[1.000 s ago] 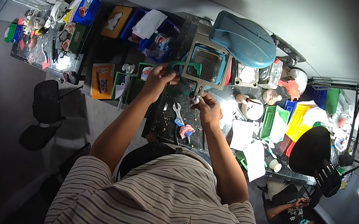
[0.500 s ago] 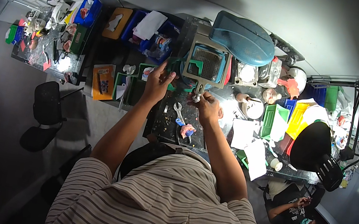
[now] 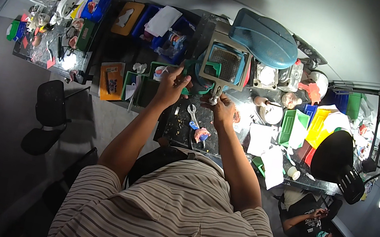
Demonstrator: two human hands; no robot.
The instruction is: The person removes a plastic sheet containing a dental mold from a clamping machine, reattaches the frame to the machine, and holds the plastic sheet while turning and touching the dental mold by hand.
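A bench machine with a metal frame (image 3: 241, 79) around a perforated plate (image 3: 223, 65) stands ahead of me, with a blue-green hood (image 3: 265, 40) swung above it. A short metal handle (image 3: 217, 89) with a round knob sticks out of the frame toward me. My right hand (image 3: 223, 111) is closed at this handle, its fingers partly hidden by the knob. My left hand (image 3: 171, 87) is left of the machine, thumb and forefinger apart, beside a green bracket-like piece (image 3: 214, 66). Whether the fingertips touch that piece is unclear. Below lies a wrench (image 3: 193, 114) near a pink and blue dental model (image 3: 201, 134).
Blue bins (image 3: 140, 26) and an orange tray (image 3: 113, 80) lie to the left. On the right are a green bin (image 3: 293, 129), white papers (image 3: 260, 140), a small cup (image 3: 293, 174) and a black lamp (image 3: 333, 156). Another person (image 3: 306, 223) sits at lower right.
The whole view has shifted slightly, so the bench appears a little higher and farther right. Both hands stay in nearly the same places at the machine.
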